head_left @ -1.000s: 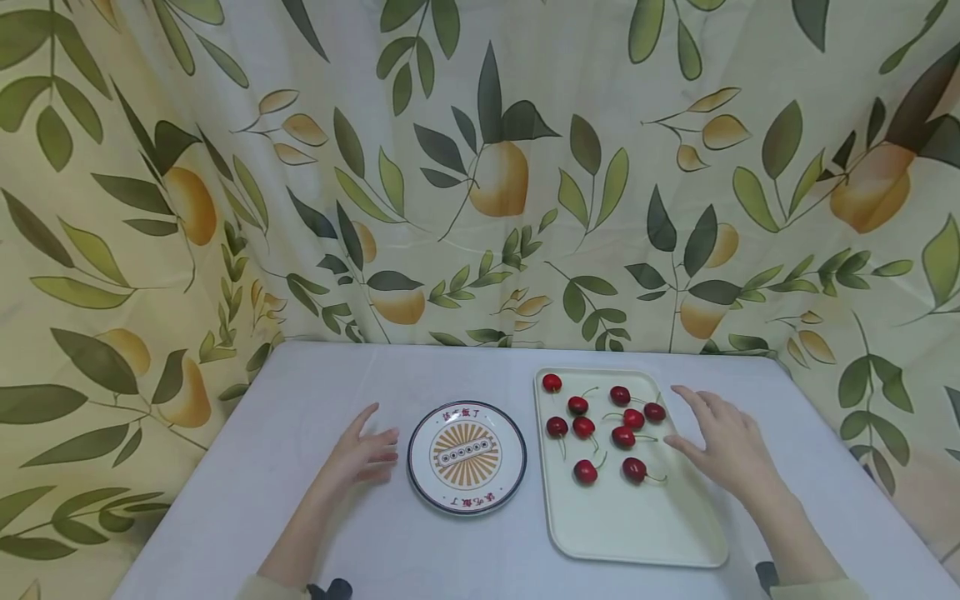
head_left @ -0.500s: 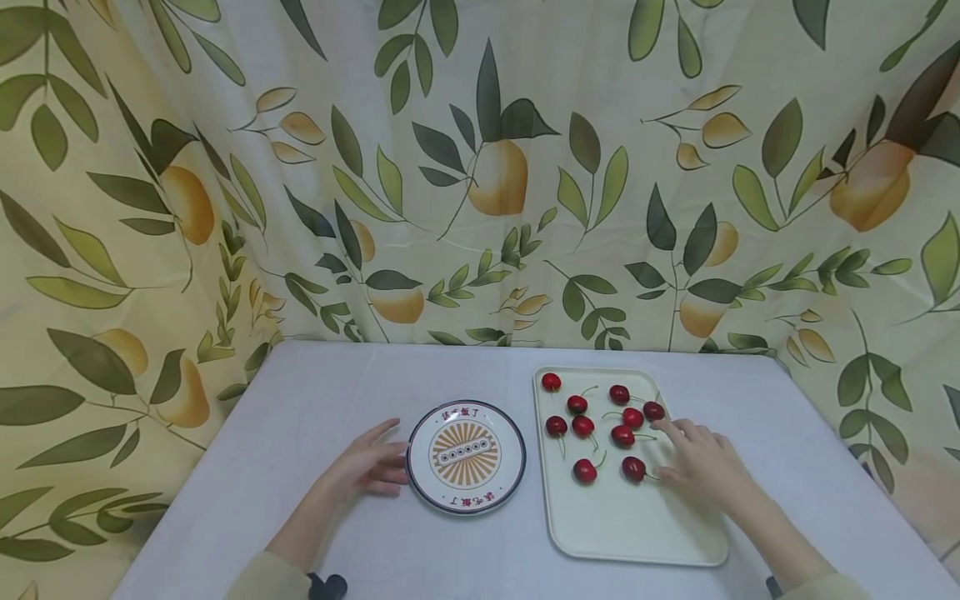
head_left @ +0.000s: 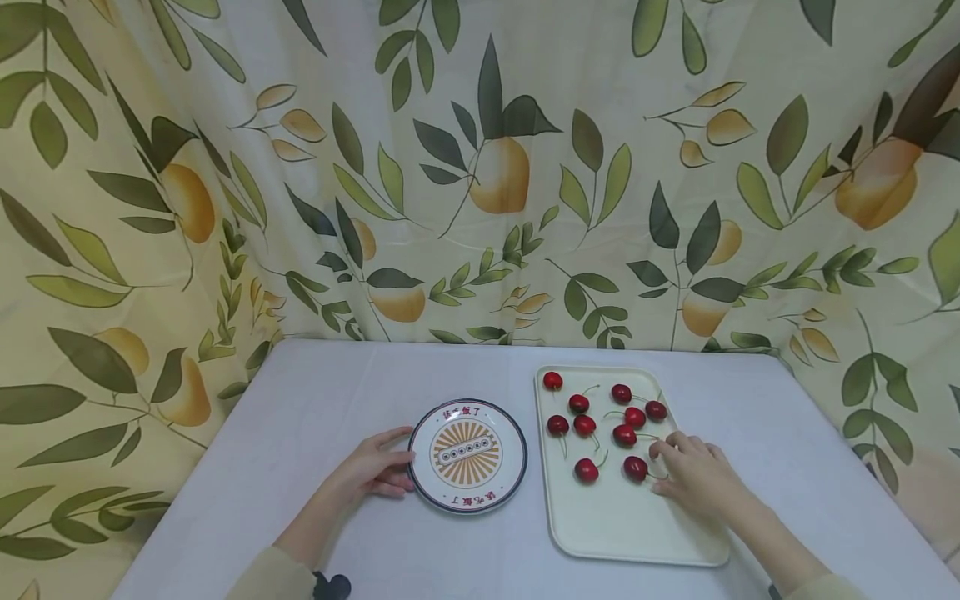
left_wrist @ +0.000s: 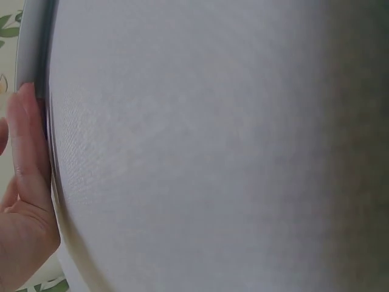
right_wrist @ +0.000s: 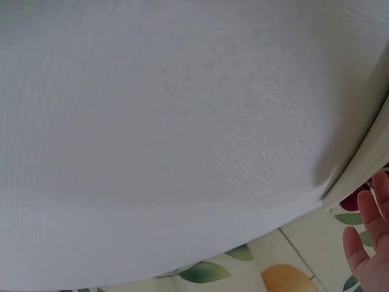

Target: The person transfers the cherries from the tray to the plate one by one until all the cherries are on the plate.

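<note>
**Dark red round cherry [head_left: 634, 469] sits just left of the right hand [head_left: 693, 471]**

We see the right hand over the right edge of a cream rectangular tray with rounded corners [head_left: 630, 525]. Its thumb and forefinger are bent and look apart to us; whether they touch the cherry's thin green stem [head_left: 656, 476] we cannot tell.

The relation we judge to matter most is between that cherry and those fingers: the fruit lies on the tray, left of their tips, with its stem pointing right, toward the gap between them. The right hand is plainly the nearer one; the left hand [head_left: 375, 467] is well apart, beyond a round white plate with a dark rim and an orange sunburst [head_left: 467, 454]. That hand's fingers are loosely extended, touching the plate's left rim and gripping nothing.

We count nine other red cherries [head_left: 584, 426] on the tray, mostly farther back. The tray's long side runs roughly away from the person, and the plate lies between it and the left hand on the white cloth-covered surface [head_left: 450, 558].
</note>
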`<state>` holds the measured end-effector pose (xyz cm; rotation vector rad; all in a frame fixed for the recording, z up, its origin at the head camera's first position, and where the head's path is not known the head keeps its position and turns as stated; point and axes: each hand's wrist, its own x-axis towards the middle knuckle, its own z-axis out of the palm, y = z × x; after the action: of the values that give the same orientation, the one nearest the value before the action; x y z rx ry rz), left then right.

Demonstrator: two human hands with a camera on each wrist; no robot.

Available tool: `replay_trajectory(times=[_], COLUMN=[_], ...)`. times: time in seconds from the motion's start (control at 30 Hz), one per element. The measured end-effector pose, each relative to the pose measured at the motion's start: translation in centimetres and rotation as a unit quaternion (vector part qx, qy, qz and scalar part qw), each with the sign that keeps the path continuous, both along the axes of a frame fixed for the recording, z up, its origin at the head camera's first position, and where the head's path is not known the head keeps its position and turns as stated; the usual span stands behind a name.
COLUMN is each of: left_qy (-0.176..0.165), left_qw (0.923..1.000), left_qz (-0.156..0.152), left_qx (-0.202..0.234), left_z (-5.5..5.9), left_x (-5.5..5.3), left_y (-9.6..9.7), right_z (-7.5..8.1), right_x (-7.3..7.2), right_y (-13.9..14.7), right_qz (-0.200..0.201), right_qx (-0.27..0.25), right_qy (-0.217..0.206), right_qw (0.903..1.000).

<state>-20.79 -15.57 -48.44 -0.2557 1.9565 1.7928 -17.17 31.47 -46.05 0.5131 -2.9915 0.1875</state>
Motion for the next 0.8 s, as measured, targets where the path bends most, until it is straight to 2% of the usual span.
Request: replay_trajectory(times=[0.33, 0.53, 0.8], left_qy=[-0.01, -0.016, -0.016], left_qw=[0.9998, 0.9997, 0.9996], left_qz=[-0.004, 0.0, 0.006], left_qx=[-0.016, -0.02, -0.025], left_z=[-0.5, -0.51, -0.48], left_x=[-0.13, -0.21, -0.11], left_y=[-0.25, -0.13, -0.04], right_z=[-0.48, -0.62, -0.38], right_x=[0.14, 0.12, 0.47], right_y=[0.02, -0.07, -0.23], right_qz=[0.012, 0.013, 0.024], right_qx=[-0.009, -0.011, -0.014], right_qy=[0.013, 0.007, 0.019], right_qw=[0.9998, 0.9998, 0.9994])
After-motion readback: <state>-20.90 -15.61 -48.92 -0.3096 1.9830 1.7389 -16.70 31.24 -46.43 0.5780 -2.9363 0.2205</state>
